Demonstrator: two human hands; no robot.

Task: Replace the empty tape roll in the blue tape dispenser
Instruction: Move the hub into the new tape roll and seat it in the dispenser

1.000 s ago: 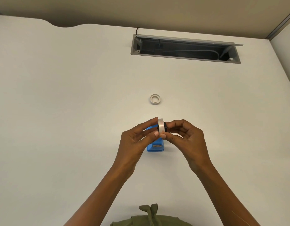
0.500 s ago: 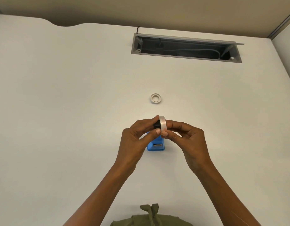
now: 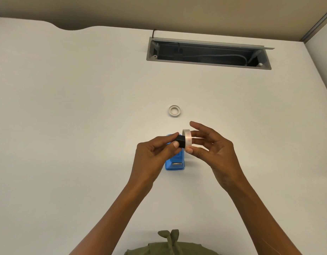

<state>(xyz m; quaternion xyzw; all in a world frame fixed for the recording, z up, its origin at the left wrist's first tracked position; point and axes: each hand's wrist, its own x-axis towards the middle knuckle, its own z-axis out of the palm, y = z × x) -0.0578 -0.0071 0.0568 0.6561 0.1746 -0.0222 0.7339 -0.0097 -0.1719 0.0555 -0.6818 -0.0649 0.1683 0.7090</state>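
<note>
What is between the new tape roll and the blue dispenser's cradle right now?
Only the hands. The left hand, pinching the black hub at the tape roll, hangs over the blue dispenser and hides its cradle. The empty core lies apart, farther back.

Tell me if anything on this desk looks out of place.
Only the empty tape core, lying loose on the desk beyond the blue dispenser. The cable hatch stands open. Nothing looks spilled or damaged.
</note>
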